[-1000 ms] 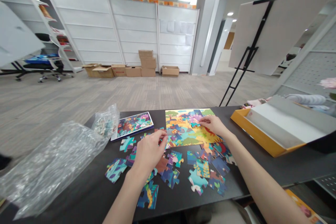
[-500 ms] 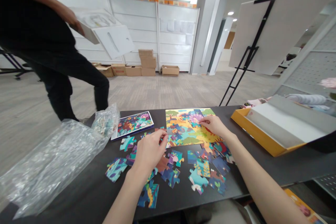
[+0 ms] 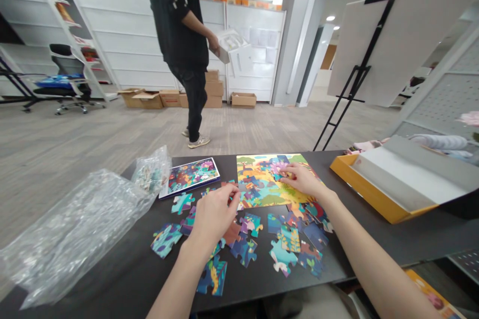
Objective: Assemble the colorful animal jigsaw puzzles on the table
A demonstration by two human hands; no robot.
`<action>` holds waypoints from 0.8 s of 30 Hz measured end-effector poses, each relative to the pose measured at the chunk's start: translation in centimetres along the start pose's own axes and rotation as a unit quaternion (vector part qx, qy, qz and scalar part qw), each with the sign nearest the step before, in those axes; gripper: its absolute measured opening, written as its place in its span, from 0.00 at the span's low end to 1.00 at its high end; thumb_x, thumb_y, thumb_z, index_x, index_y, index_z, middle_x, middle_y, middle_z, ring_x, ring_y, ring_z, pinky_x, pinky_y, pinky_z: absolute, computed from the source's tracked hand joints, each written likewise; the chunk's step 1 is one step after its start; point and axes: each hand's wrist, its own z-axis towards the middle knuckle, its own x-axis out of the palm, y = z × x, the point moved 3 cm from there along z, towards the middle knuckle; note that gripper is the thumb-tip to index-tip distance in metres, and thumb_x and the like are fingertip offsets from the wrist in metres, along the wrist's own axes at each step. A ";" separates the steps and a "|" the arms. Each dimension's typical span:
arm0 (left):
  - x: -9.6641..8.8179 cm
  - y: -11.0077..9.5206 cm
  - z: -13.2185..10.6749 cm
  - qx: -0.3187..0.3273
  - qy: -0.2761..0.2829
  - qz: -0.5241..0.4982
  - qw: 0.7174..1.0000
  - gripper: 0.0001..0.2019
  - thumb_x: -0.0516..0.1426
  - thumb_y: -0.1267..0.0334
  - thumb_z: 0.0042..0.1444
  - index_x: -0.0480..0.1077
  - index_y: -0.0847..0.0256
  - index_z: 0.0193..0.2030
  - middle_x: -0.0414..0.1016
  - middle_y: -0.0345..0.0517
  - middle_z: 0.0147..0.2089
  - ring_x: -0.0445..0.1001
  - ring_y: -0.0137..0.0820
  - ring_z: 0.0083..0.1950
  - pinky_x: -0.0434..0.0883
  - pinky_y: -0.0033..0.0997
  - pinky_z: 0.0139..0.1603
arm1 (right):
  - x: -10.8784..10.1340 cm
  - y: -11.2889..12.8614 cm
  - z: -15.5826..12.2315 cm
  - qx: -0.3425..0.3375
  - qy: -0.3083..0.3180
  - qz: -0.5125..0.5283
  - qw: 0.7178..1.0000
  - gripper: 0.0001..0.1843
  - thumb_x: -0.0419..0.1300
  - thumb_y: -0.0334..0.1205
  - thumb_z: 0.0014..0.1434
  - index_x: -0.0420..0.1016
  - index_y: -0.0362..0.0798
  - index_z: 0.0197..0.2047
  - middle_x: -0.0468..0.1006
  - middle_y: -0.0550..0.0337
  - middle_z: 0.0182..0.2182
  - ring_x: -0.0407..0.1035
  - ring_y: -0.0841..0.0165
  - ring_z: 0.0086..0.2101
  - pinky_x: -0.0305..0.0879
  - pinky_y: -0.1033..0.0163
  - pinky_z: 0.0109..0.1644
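Observation:
My right hand (image 3: 304,179) reaches over a bright yellow and green animal picture (image 3: 262,194). Its fingertips pinch a small colourful puzzle piece (image 3: 277,169) against the picture's upper middle; the fingers partly cover it. My left hand (image 3: 217,207) hovers by the picture's left edge, fingers curled and thumb against them; whatever they hold, if anything, is hidden. Loose jigsaw pieces in dark blue, teal and purple lie around and beneath both hands, among them a teal one (image 3: 282,257) and a blue-green one (image 3: 165,239).
A dark picture card (image 3: 192,177) lies at the back left, beside a clear plastic bag (image 3: 86,224) and a smaller bag of pieces (image 3: 151,172). An open yellow-edged box (image 3: 374,194) stands right. Beyond the black table (image 3: 138,279), a person (image 3: 179,35) carries a white box (image 3: 235,50).
My right hand's fingertips have shifted slightly left and down on the picture. My left hand stays put. The person with the white box has walked right and farther from the table.

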 end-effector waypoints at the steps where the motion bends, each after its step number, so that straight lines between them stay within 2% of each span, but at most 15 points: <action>1: 0.0 0.0 0.0 -0.001 0.000 0.001 1.000 0.08 0.55 0.60 0.65 0.77 0.50 0.41 0.85 0.37 0.38 0.83 0.35 0.42 0.69 0.30 0.39 | 0.0 0.0 0.0 0.002 0.002 -0.001 1.000 0.14 0.64 0.45 0.61 0.83 0.50 0.48 0.78 0.49 0.47 0.75 0.58 0.45 0.70 0.55 0.53; 11: 0.3 0.1 0.1 0.009 0.005 0.007 1.000 0.08 0.55 0.59 0.65 0.77 0.50 0.41 0.85 0.36 0.39 0.83 0.35 0.43 0.68 0.30 0.39 | 0.7 -0.3 0.0 -0.011 0.011 0.005 1.000 0.16 0.61 0.43 0.63 0.82 0.50 0.53 0.77 0.47 0.55 0.73 0.54 0.53 0.68 0.49 0.60; 24: 0.2 -0.1 0.1 0.021 0.010 0.016 1.000 0.09 0.54 0.60 0.65 0.77 0.51 0.41 0.85 0.38 0.39 0.83 0.35 0.43 0.68 0.29 0.38 | 0.8 0.5 -0.1 -0.052 0.025 -0.014 0.998 0.19 0.57 0.36 0.65 0.80 0.53 0.56 0.75 0.47 0.55 0.69 0.56 0.58 0.65 0.48 0.65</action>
